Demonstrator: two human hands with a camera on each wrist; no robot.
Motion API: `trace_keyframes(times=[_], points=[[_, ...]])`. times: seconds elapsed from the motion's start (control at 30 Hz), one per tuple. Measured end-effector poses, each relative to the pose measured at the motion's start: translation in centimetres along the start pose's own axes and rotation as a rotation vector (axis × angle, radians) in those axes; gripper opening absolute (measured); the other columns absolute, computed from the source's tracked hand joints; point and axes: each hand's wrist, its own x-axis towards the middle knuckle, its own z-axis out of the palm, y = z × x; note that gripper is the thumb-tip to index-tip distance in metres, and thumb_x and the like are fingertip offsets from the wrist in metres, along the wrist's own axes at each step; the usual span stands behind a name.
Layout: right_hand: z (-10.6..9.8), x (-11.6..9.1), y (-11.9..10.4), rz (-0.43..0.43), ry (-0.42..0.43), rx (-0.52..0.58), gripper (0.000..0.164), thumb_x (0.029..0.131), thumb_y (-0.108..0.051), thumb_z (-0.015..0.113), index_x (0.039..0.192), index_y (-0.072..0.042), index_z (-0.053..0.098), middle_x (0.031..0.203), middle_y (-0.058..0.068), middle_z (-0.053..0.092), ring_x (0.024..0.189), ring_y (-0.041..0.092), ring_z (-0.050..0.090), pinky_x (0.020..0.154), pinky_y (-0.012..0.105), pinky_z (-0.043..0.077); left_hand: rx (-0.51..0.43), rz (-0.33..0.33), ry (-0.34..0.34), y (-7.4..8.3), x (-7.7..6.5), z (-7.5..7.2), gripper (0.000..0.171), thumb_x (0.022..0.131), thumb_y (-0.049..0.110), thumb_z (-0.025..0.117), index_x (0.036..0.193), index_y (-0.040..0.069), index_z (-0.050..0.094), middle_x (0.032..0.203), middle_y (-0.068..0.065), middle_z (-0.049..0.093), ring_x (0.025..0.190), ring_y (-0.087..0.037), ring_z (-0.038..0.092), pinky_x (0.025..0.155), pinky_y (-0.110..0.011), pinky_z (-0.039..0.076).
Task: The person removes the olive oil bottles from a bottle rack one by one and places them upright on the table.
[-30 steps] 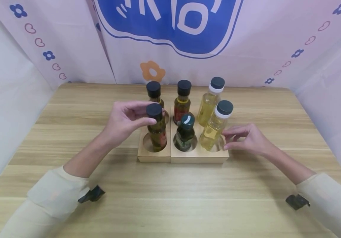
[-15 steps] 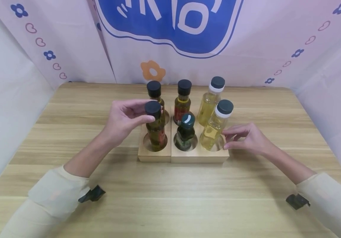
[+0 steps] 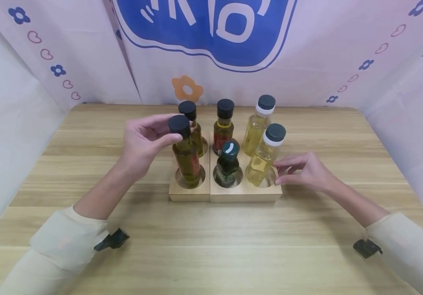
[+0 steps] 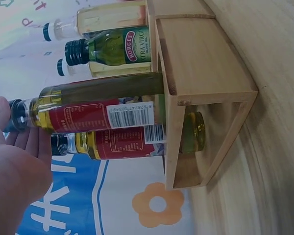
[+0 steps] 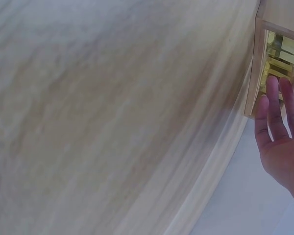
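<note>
My left hand (image 3: pixel 139 143) pinches the black cap of a red-labelled oil bottle (image 3: pixel 187 160) between thumb and fingers. That bottle leans left, its lower end in the front left hole of a two-part wooden bottle rack (image 3: pixel 246 198). At the rack's right end, the fingertips of my right hand (image 3: pixel 303 174) touch the side; in the right wrist view they look fairly straight. Beside the held bottle stands a small green olive oil bottle (image 3: pixel 227 168), then a clear bottle of yellow oil (image 3: pixel 263 162) with a dark cap, leaning right.
The rack's back row bears two more red-labelled oil bottles (image 3: pixel 196 141) (image 3: pixel 224 133) and another yellow oil bottle (image 3: pixel 257 129). A printed cloth (image 3: pixel 152 73) hangs behind the wooden table (image 3: pixel 211 246). Black clips (image 3: pixel 112 239) sit near both sleeves.
My left hand has moved left and slightly up, lifting and tilting the red-labelled oil bottle. The right hand stays at the rack's end. The head view has shifted slightly.
</note>
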Motion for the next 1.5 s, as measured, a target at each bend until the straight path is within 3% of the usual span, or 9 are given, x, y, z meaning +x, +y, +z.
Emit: trace_keyframes(times=[0.07, 0.27, 0.57, 0.97, 1.5], points=[[0.0, 0.1, 0.0, 0.002, -0.003, 0.001, 0.040, 0.073, 0.008, 0.088, 0.111, 0.008, 0.076, 0.097, 0.019, 0.077, 0.083, 0.018, 0.075, 0.075, 0.027, 0.064, -0.013, 0.022, 0.009, 0.1, 0.1, -0.1, 0.033, 0.085, -0.012, 0.078, 0.112, 0.007, 0.079, 0.103, -0.008, 0.080, 0.096, -0.019, 0.077, 0.091, -0.031, 0.061], [0.0, 0.3, 0.0, 0.013, -0.005, -0.005, 0.040, 0.073, 0.008, 0.088, 0.111, 0.008, 0.076, 0.100, 0.020, 0.077, 0.084, 0.016, 0.074, 0.076, 0.027, 0.064, -0.045, 0.063, 0.033, 0.7, 0.4, -0.2, 0.033, 0.082, 0.011, 0.089, 0.112, 0.003, 0.078, 0.104, -0.010, 0.079, 0.094, -0.018, 0.078, 0.090, -0.030, 0.061], [-0.1, 0.5, -0.1, 0.018, -0.008, -0.030, 0.039, 0.074, 0.006, 0.089, 0.110, 0.007, 0.076, 0.101, 0.019, 0.077, 0.086, 0.013, 0.074, 0.076, 0.027, 0.064, -0.056, 0.096, 0.037, 1.4, 0.7, -0.3, 0.039, 0.080, 0.019, 0.090, 0.113, 0.001, 0.078, 0.102, -0.012, 0.079, 0.093, -0.020, 0.078, 0.092, -0.031, 0.060], [-0.1, 0.4, -0.2, 0.035, -0.014, -0.035, 0.039, 0.074, 0.006, 0.088, 0.111, 0.007, 0.075, 0.101, 0.019, 0.077, 0.085, 0.017, 0.075, 0.076, 0.028, 0.064, -0.053, 0.184, 0.052, 1.9, 0.9, -0.9, 0.035, 0.085, 0.016, 0.088, 0.111, -0.004, 0.077, 0.100, -0.013, 0.079, 0.092, -0.021, 0.078, 0.092, -0.032, 0.061], [0.0, 0.1, -0.2, 0.011, -0.002, -0.043, 0.039, 0.073, 0.006, 0.089, 0.110, 0.007, 0.076, 0.099, 0.019, 0.078, 0.085, 0.020, 0.075, 0.075, 0.027, 0.064, -0.113, 0.211, 0.110, 2.3, 0.9, -2.0, 0.033, 0.087, 0.010, 0.085, 0.113, -0.007, 0.075, 0.103, -0.018, 0.078, 0.092, -0.024, 0.078, 0.098, -0.034, 0.059]])
